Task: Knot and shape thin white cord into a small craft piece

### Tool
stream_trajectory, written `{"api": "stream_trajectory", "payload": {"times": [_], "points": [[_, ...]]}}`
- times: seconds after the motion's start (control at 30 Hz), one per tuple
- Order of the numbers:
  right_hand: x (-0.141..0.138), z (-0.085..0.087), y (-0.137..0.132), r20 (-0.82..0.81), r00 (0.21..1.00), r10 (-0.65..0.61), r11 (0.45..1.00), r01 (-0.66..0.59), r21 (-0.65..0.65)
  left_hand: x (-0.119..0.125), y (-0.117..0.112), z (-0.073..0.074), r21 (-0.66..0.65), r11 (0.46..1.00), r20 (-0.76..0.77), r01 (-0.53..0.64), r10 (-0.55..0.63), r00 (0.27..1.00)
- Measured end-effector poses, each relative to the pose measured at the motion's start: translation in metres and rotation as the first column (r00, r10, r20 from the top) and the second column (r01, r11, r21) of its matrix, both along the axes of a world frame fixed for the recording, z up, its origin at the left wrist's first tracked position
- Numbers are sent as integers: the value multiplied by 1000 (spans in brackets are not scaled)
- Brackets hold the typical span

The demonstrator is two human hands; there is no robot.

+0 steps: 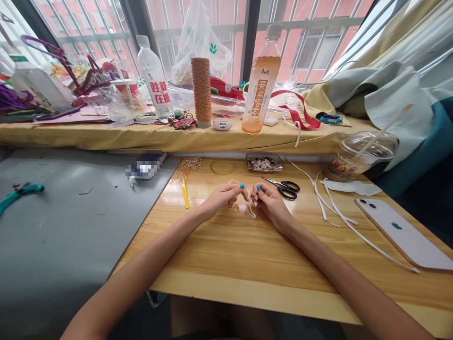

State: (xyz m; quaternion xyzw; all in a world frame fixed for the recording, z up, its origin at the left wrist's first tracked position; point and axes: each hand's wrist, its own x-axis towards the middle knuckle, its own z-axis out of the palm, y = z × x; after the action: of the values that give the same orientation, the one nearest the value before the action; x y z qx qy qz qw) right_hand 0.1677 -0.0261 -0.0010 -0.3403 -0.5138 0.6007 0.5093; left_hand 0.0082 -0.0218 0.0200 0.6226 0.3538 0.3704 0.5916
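Note:
Both my hands meet over the middle of the wooden table. My right hand [272, 202] pinches a short piece of white cord [252, 211], whose looped end hangs below the fingertips. My left hand [228, 194] is closed, thumb against forefinger, just left of the cord; a thin brownish thread seems to run between the hands, but what the left fingers hold is too small to make out. Black-handled scissors [287, 190] lie just behind my right hand. To the left of my left hand rest yellow tweezers [185, 194].
A clear tray [265, 163] of small pieces sits behind my hands. Long white cords [339, 215], a phone [403, 231] and a plastic cup [348, 160] occupy the right. On the ledge stand a brown thread spool [201, 92] and bottles [261, 89]. Teal pliers [23, 194] lie far left.

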Motion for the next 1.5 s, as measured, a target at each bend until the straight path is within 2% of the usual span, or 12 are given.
{"api": "stream_trajectory", "payload": {"times": [0.1, 0.27, 0.37, 0.47, 0.6, 0.87, 1.0, 1.13, 1.27, 1.33, 1.4, 1.5], "points": [[0, 0, 0, -8, 999, 35, 999, -35, 10, 3, 1, -4, -18, 996, 130, -89, 90, 987], [0, 1, 1, -51, 998, 32, 999, -33, -20, 10, -1, -15, -160, 986, 253, 46, -4, 967], [-1, -1, 1, -39, 997, 68, 997, -69, -25, 13, -1, -21, -134, 989, 191, 69, -43, 981], [-2, -2, 1, -23, 995, 94, 995, -94, -18, 14, -1, -23, 66, 996, -30, -57, 59, 998], [-2, -3, 1, 3, 995, 96, 995, -96, -9, 16, -4, -20, 424, 884, -240, -195, 317, 918], [1, -12, 4, 108, 989, 105, 991, -113, 68, 18, -9, -21, 679, 733, -358, -37, 374, 855], [3, -13, 5, 102, 989, 104, 992, -110, 54, 17, -9, -25, 711, 703, -393, 1, 397, 829], [3, -12, 3, 69, 992, 107, 994, -109, 27, 16, -7, -28, 702, 713, -410, -2, 406, 817], [4, -7, 4, 1, 996, 85, 996, -85, 17, 11, -1, -25, 617, 786, -358, 34, 242, 902], [7, -3, 6, -54, 998, 38, 999, -36, 29, 8, 3, -20, 572, 819, -219, -44, 205, 954], [11, 3, 8, -133, 991, -16, 999, 20, 35, 6, 6, -17, 485, 845, -52, -226, 286, 957], [13, 13, 6, -289, 956, -43, 999, 44, -5, 9, 6, -15, 273, 910, -32, -312, 333, 942]]}}
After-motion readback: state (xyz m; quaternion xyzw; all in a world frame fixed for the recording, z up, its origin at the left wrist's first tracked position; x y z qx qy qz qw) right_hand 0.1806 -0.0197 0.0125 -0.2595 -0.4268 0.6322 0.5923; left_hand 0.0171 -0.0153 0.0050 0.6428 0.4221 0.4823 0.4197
